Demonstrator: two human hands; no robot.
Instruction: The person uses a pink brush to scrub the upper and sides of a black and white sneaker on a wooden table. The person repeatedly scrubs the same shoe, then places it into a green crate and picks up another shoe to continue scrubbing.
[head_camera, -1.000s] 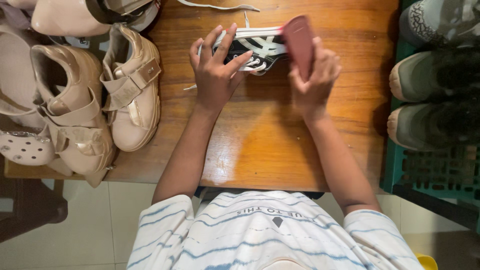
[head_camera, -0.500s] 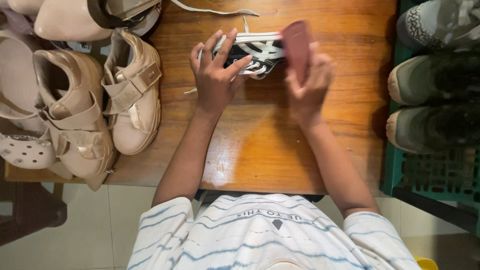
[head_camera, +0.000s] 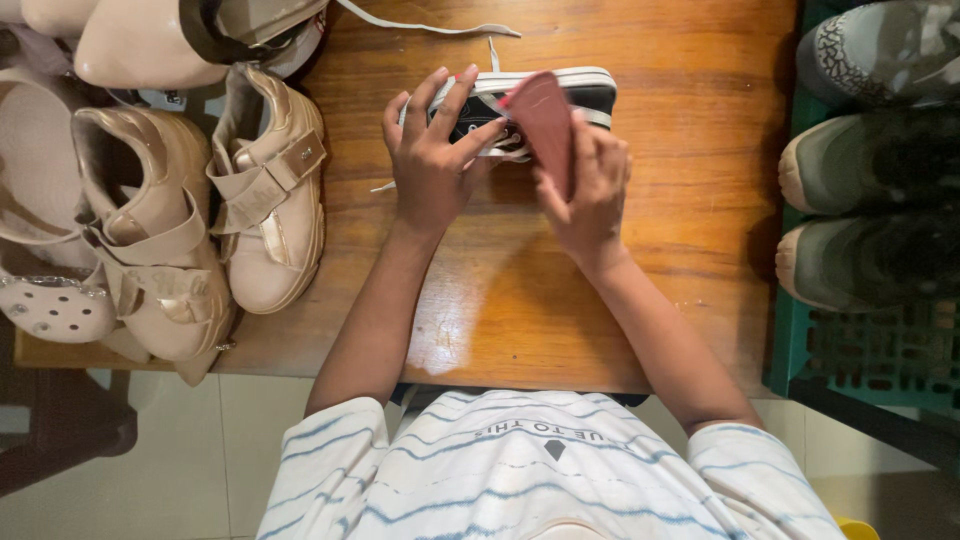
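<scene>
A black sneaker (head_camera: 588, 95) with a white sole lies on its side at the far middle of the wooden table (head_camera: 520, 290). My left hand (head_camera: 435, 160) rests on its laced upper, fingers spread and pressing it down. My right hand (head_camera: 590, 190) grips a dark red insole (head_camera: 545, 120), which stands on edge over the shoe's opening. A loose white lace (head_camera: 430, 28) trails across the table behind the sneaker.
Two gold-beige strap shoes (head_camera: 265, 190) stand at the left, with a pale clog (head_camera: 50, 305) and more pale shoes (head_camera: 150, 40) beyond them. A green crate (head_camera: 800, 340) at the right holds several grey-green sneakers (head_camera: 860, 165). Tiled floor lies below the table's near edge.
The red insole has moved left in my right hand, from the sneaker's right end to over its middle. My left hand has stayed on the shoe.
</scene>
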